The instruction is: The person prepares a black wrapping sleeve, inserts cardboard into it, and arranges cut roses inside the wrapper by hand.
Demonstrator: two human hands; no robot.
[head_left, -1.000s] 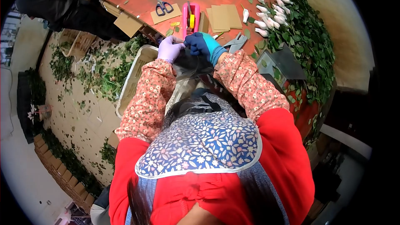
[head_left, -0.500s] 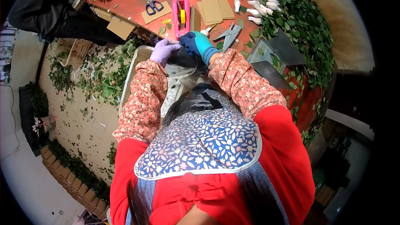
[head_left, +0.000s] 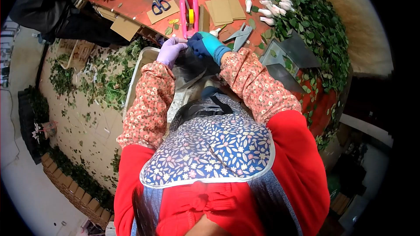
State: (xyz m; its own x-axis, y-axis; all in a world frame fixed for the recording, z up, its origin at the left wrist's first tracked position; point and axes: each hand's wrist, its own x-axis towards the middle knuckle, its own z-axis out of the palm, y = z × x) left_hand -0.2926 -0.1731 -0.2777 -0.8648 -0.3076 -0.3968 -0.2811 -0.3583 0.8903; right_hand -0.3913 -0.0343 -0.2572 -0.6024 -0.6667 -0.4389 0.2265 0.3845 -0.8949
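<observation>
My left hand [head_left: 170, 52], in a lilac glove, is closed at the table's front edge, its fingertips pinched close to my other hand. My right hand [head_left: 205, 46], in a navy and teal glove, is also closed, its fingers curled inward. Whatever the fingers hold is too small or hidden to make out. Below and between the hands hangs dark, shiny material [head_left: 191, 64] whose kind I cannot tell. Just beyond the hands stands a pink tape dispenser [head_left: 190, 19] with a yellow roll. A grey stapler-like tool [head_left: 240, 36] lies to the right of my right hand.
Scissors [head_left: 160, 5] lie on cardboard at the left, more cardboard pieces [head_left: 222, 9] behind. White-wrapped rose heads [head_left: 280, 6] with leafy stems [head_left: 323, 30] fill the right side. A grey metal holder [head_left: 291, 54] stands nearer. A person in dark clothes [head_left: 57, 19] is at the left.
My hands have moved slightly up and left, still close together. More of the dark material shows beneath them. The objects on the table stay in place.
</observation>
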